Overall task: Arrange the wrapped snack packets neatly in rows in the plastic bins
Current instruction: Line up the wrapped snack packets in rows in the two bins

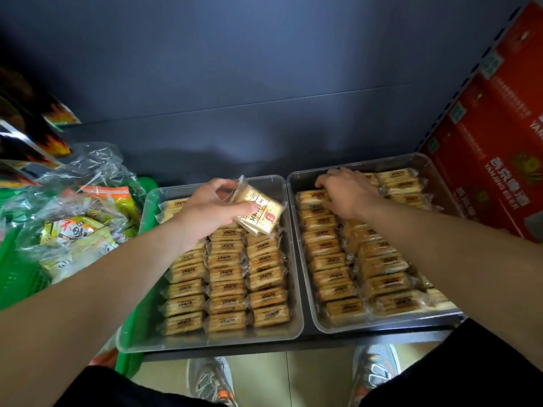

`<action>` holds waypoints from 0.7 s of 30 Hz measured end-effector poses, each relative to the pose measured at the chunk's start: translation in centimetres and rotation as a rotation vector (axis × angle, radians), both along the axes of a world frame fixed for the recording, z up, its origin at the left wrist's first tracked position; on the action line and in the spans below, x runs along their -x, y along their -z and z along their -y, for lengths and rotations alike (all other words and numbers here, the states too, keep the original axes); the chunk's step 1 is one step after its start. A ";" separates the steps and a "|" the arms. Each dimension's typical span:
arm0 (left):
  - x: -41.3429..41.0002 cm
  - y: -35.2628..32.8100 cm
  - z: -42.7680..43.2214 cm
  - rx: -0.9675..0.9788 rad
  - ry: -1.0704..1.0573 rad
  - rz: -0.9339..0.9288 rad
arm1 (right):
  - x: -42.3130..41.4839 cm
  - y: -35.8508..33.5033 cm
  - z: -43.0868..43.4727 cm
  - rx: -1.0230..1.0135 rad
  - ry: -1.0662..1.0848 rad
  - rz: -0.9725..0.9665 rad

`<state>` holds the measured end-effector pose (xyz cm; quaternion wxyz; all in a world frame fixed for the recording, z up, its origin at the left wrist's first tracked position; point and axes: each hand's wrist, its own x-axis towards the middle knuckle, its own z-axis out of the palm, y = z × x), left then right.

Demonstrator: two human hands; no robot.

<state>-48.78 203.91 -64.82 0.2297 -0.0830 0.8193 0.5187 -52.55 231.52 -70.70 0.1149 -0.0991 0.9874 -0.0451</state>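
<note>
Rear panel (264, 69): dark blue-grey, plain, spanning the full width behind the shelf (264, 350). Red carton (493, 136): printed, standing at the right end of the shelf, just beside the right bin (382, 326). Green basket (17, 277): at the left, just beside the left bin (205, 343), carrying a crumpled clear bag (88, 177) of yellow and orange snack packs; dark flame-printed bags (29, 133) sit above it. The two bins are clear plastic and stand side by side at the shelf's front edge, with a narrow dark gap between them. Left bin: packets (226, 289) stand on edge in three straight rows running front to back, with the far end partly hidden by the left hand (208, 210). Right bin: its packets (382, 283) also stand on edge in rows, less even toward the right, where some lean. Left hand: raised over the far part of the left bin, its grip closed on a few held packets (261, 212), thumb across their face, the wrappers tilted and clear of the rows beneath. Right hand (346, 195): palm down on the far-left packets of the right bin, fingers bent onto them; whether its grip has taken a packet or merely presses cannot be told. Grey shoes (211, 380) with orange accents show on the tiled floor below the shelf edge.
</note>
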 end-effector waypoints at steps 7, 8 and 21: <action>0.2 -0.1 0.4 0.005 -0.041 -0.003 | 0.8 -2.0 -2.7 0.487 0.195 0.181; 0.2 -0.1 0.5 0.006 -0.044 -0.002 | 0.8 -2.3 -2.9 0.540 0.210 0.203; 0.0 -0.2 1.0 0.020 -0.054 -0.002 | 0.0 -2.2 -1.8 0.391 0.147 0.001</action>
